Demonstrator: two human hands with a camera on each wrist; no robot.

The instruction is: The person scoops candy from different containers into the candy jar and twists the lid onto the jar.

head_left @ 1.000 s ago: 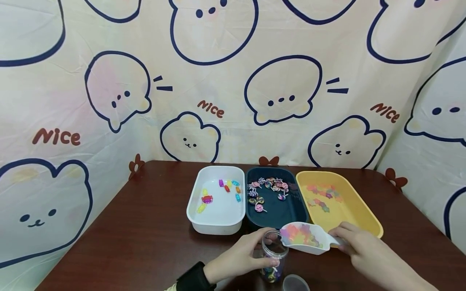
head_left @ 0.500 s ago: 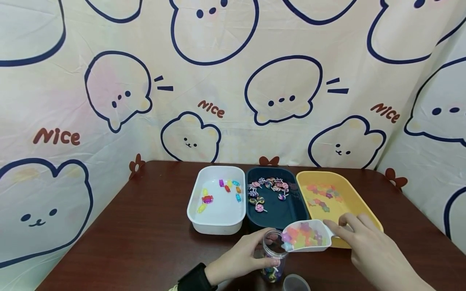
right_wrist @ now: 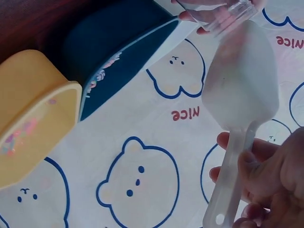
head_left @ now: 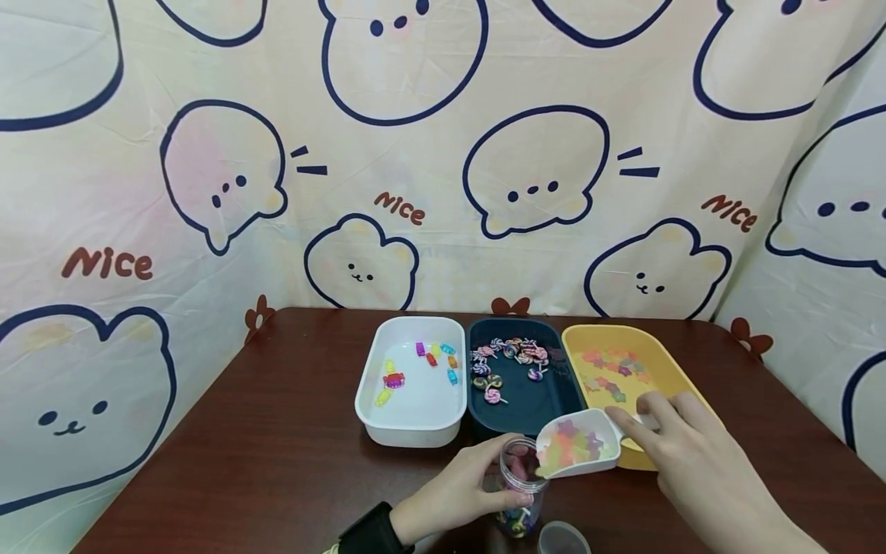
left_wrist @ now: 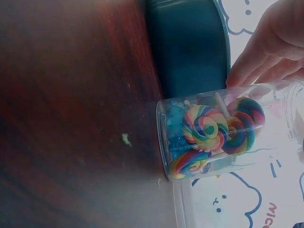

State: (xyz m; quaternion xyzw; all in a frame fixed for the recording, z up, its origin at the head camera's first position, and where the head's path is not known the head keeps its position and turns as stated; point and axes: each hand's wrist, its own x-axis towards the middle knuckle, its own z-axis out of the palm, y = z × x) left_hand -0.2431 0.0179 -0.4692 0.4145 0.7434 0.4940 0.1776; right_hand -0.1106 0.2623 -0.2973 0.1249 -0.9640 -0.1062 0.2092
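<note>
My left hand grips a clear jar near its open mouth. Inside the jar, lollipop charms with rainbow swirls and blue pieces lie toward the bottom, as the left wrist view shows. My right hand pinches the handle of a white scoop. Pastel star-shaped pieces fill the scoop, and its tilted lip is right at the jar's rim. From the right wrist view I see the scoop's underside, with thumb and fingers around the handle; the stars are hidden there.
Behind the hands stand a white tray with candy-shaped pieces, a dark blue tray with lollipop charms, and a yellow tray with more stars. A round translucent lid lies beside the jar on the brown table.
The right hand has risen and tipped the scoop further toward the jar, and the stars have slid to its lip. The left hand and jar have stayed in place.
</note>
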